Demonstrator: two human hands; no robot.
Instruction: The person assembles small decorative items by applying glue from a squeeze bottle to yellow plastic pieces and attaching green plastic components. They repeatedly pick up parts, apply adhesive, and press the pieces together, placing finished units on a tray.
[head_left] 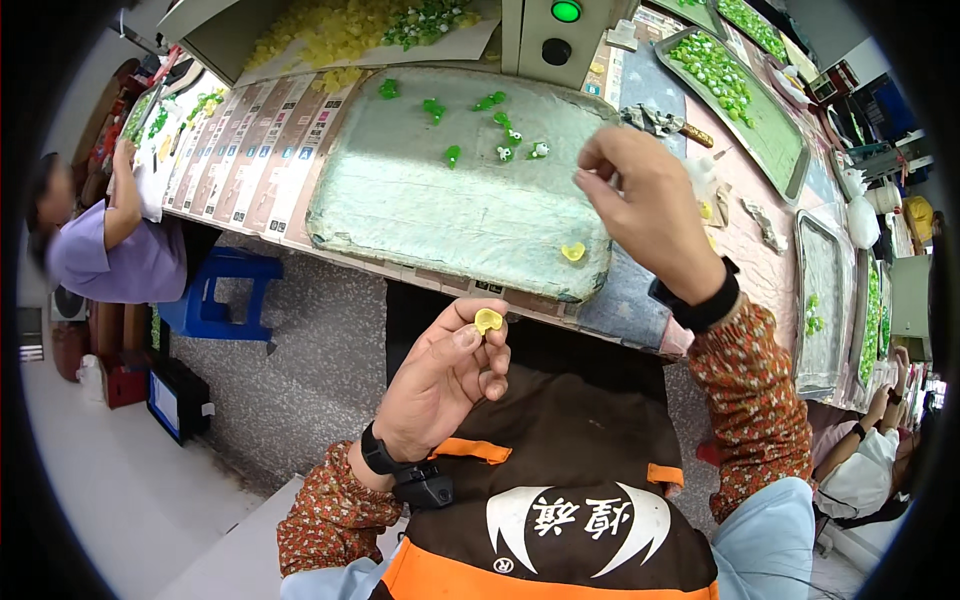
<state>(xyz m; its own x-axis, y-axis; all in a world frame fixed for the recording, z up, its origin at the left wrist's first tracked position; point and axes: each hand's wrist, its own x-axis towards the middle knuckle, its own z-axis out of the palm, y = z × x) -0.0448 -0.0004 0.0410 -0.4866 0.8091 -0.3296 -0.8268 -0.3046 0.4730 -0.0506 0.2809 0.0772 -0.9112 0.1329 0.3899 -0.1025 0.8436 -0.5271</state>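
Left hand (445, 375) pinching small yellow plastic petal piece (488, 320) at fingertips, grip closed on it, below near edge of counter (640, 300); right hand (645, 195) hovering higher, fingers pinched, contents unclear; second yellow heart-shaped piece (572, 252) lying on pale green metal tray (440, 200), between both hands, nearer right

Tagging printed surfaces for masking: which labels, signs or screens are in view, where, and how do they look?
Label strips: row of long white cards with red and blue patches, left of the grey tray.
Apron emblem: white winged mark on brown cloth, bottom centre.
Dark box: on the floor at left, pale blue face, possibly a screen.
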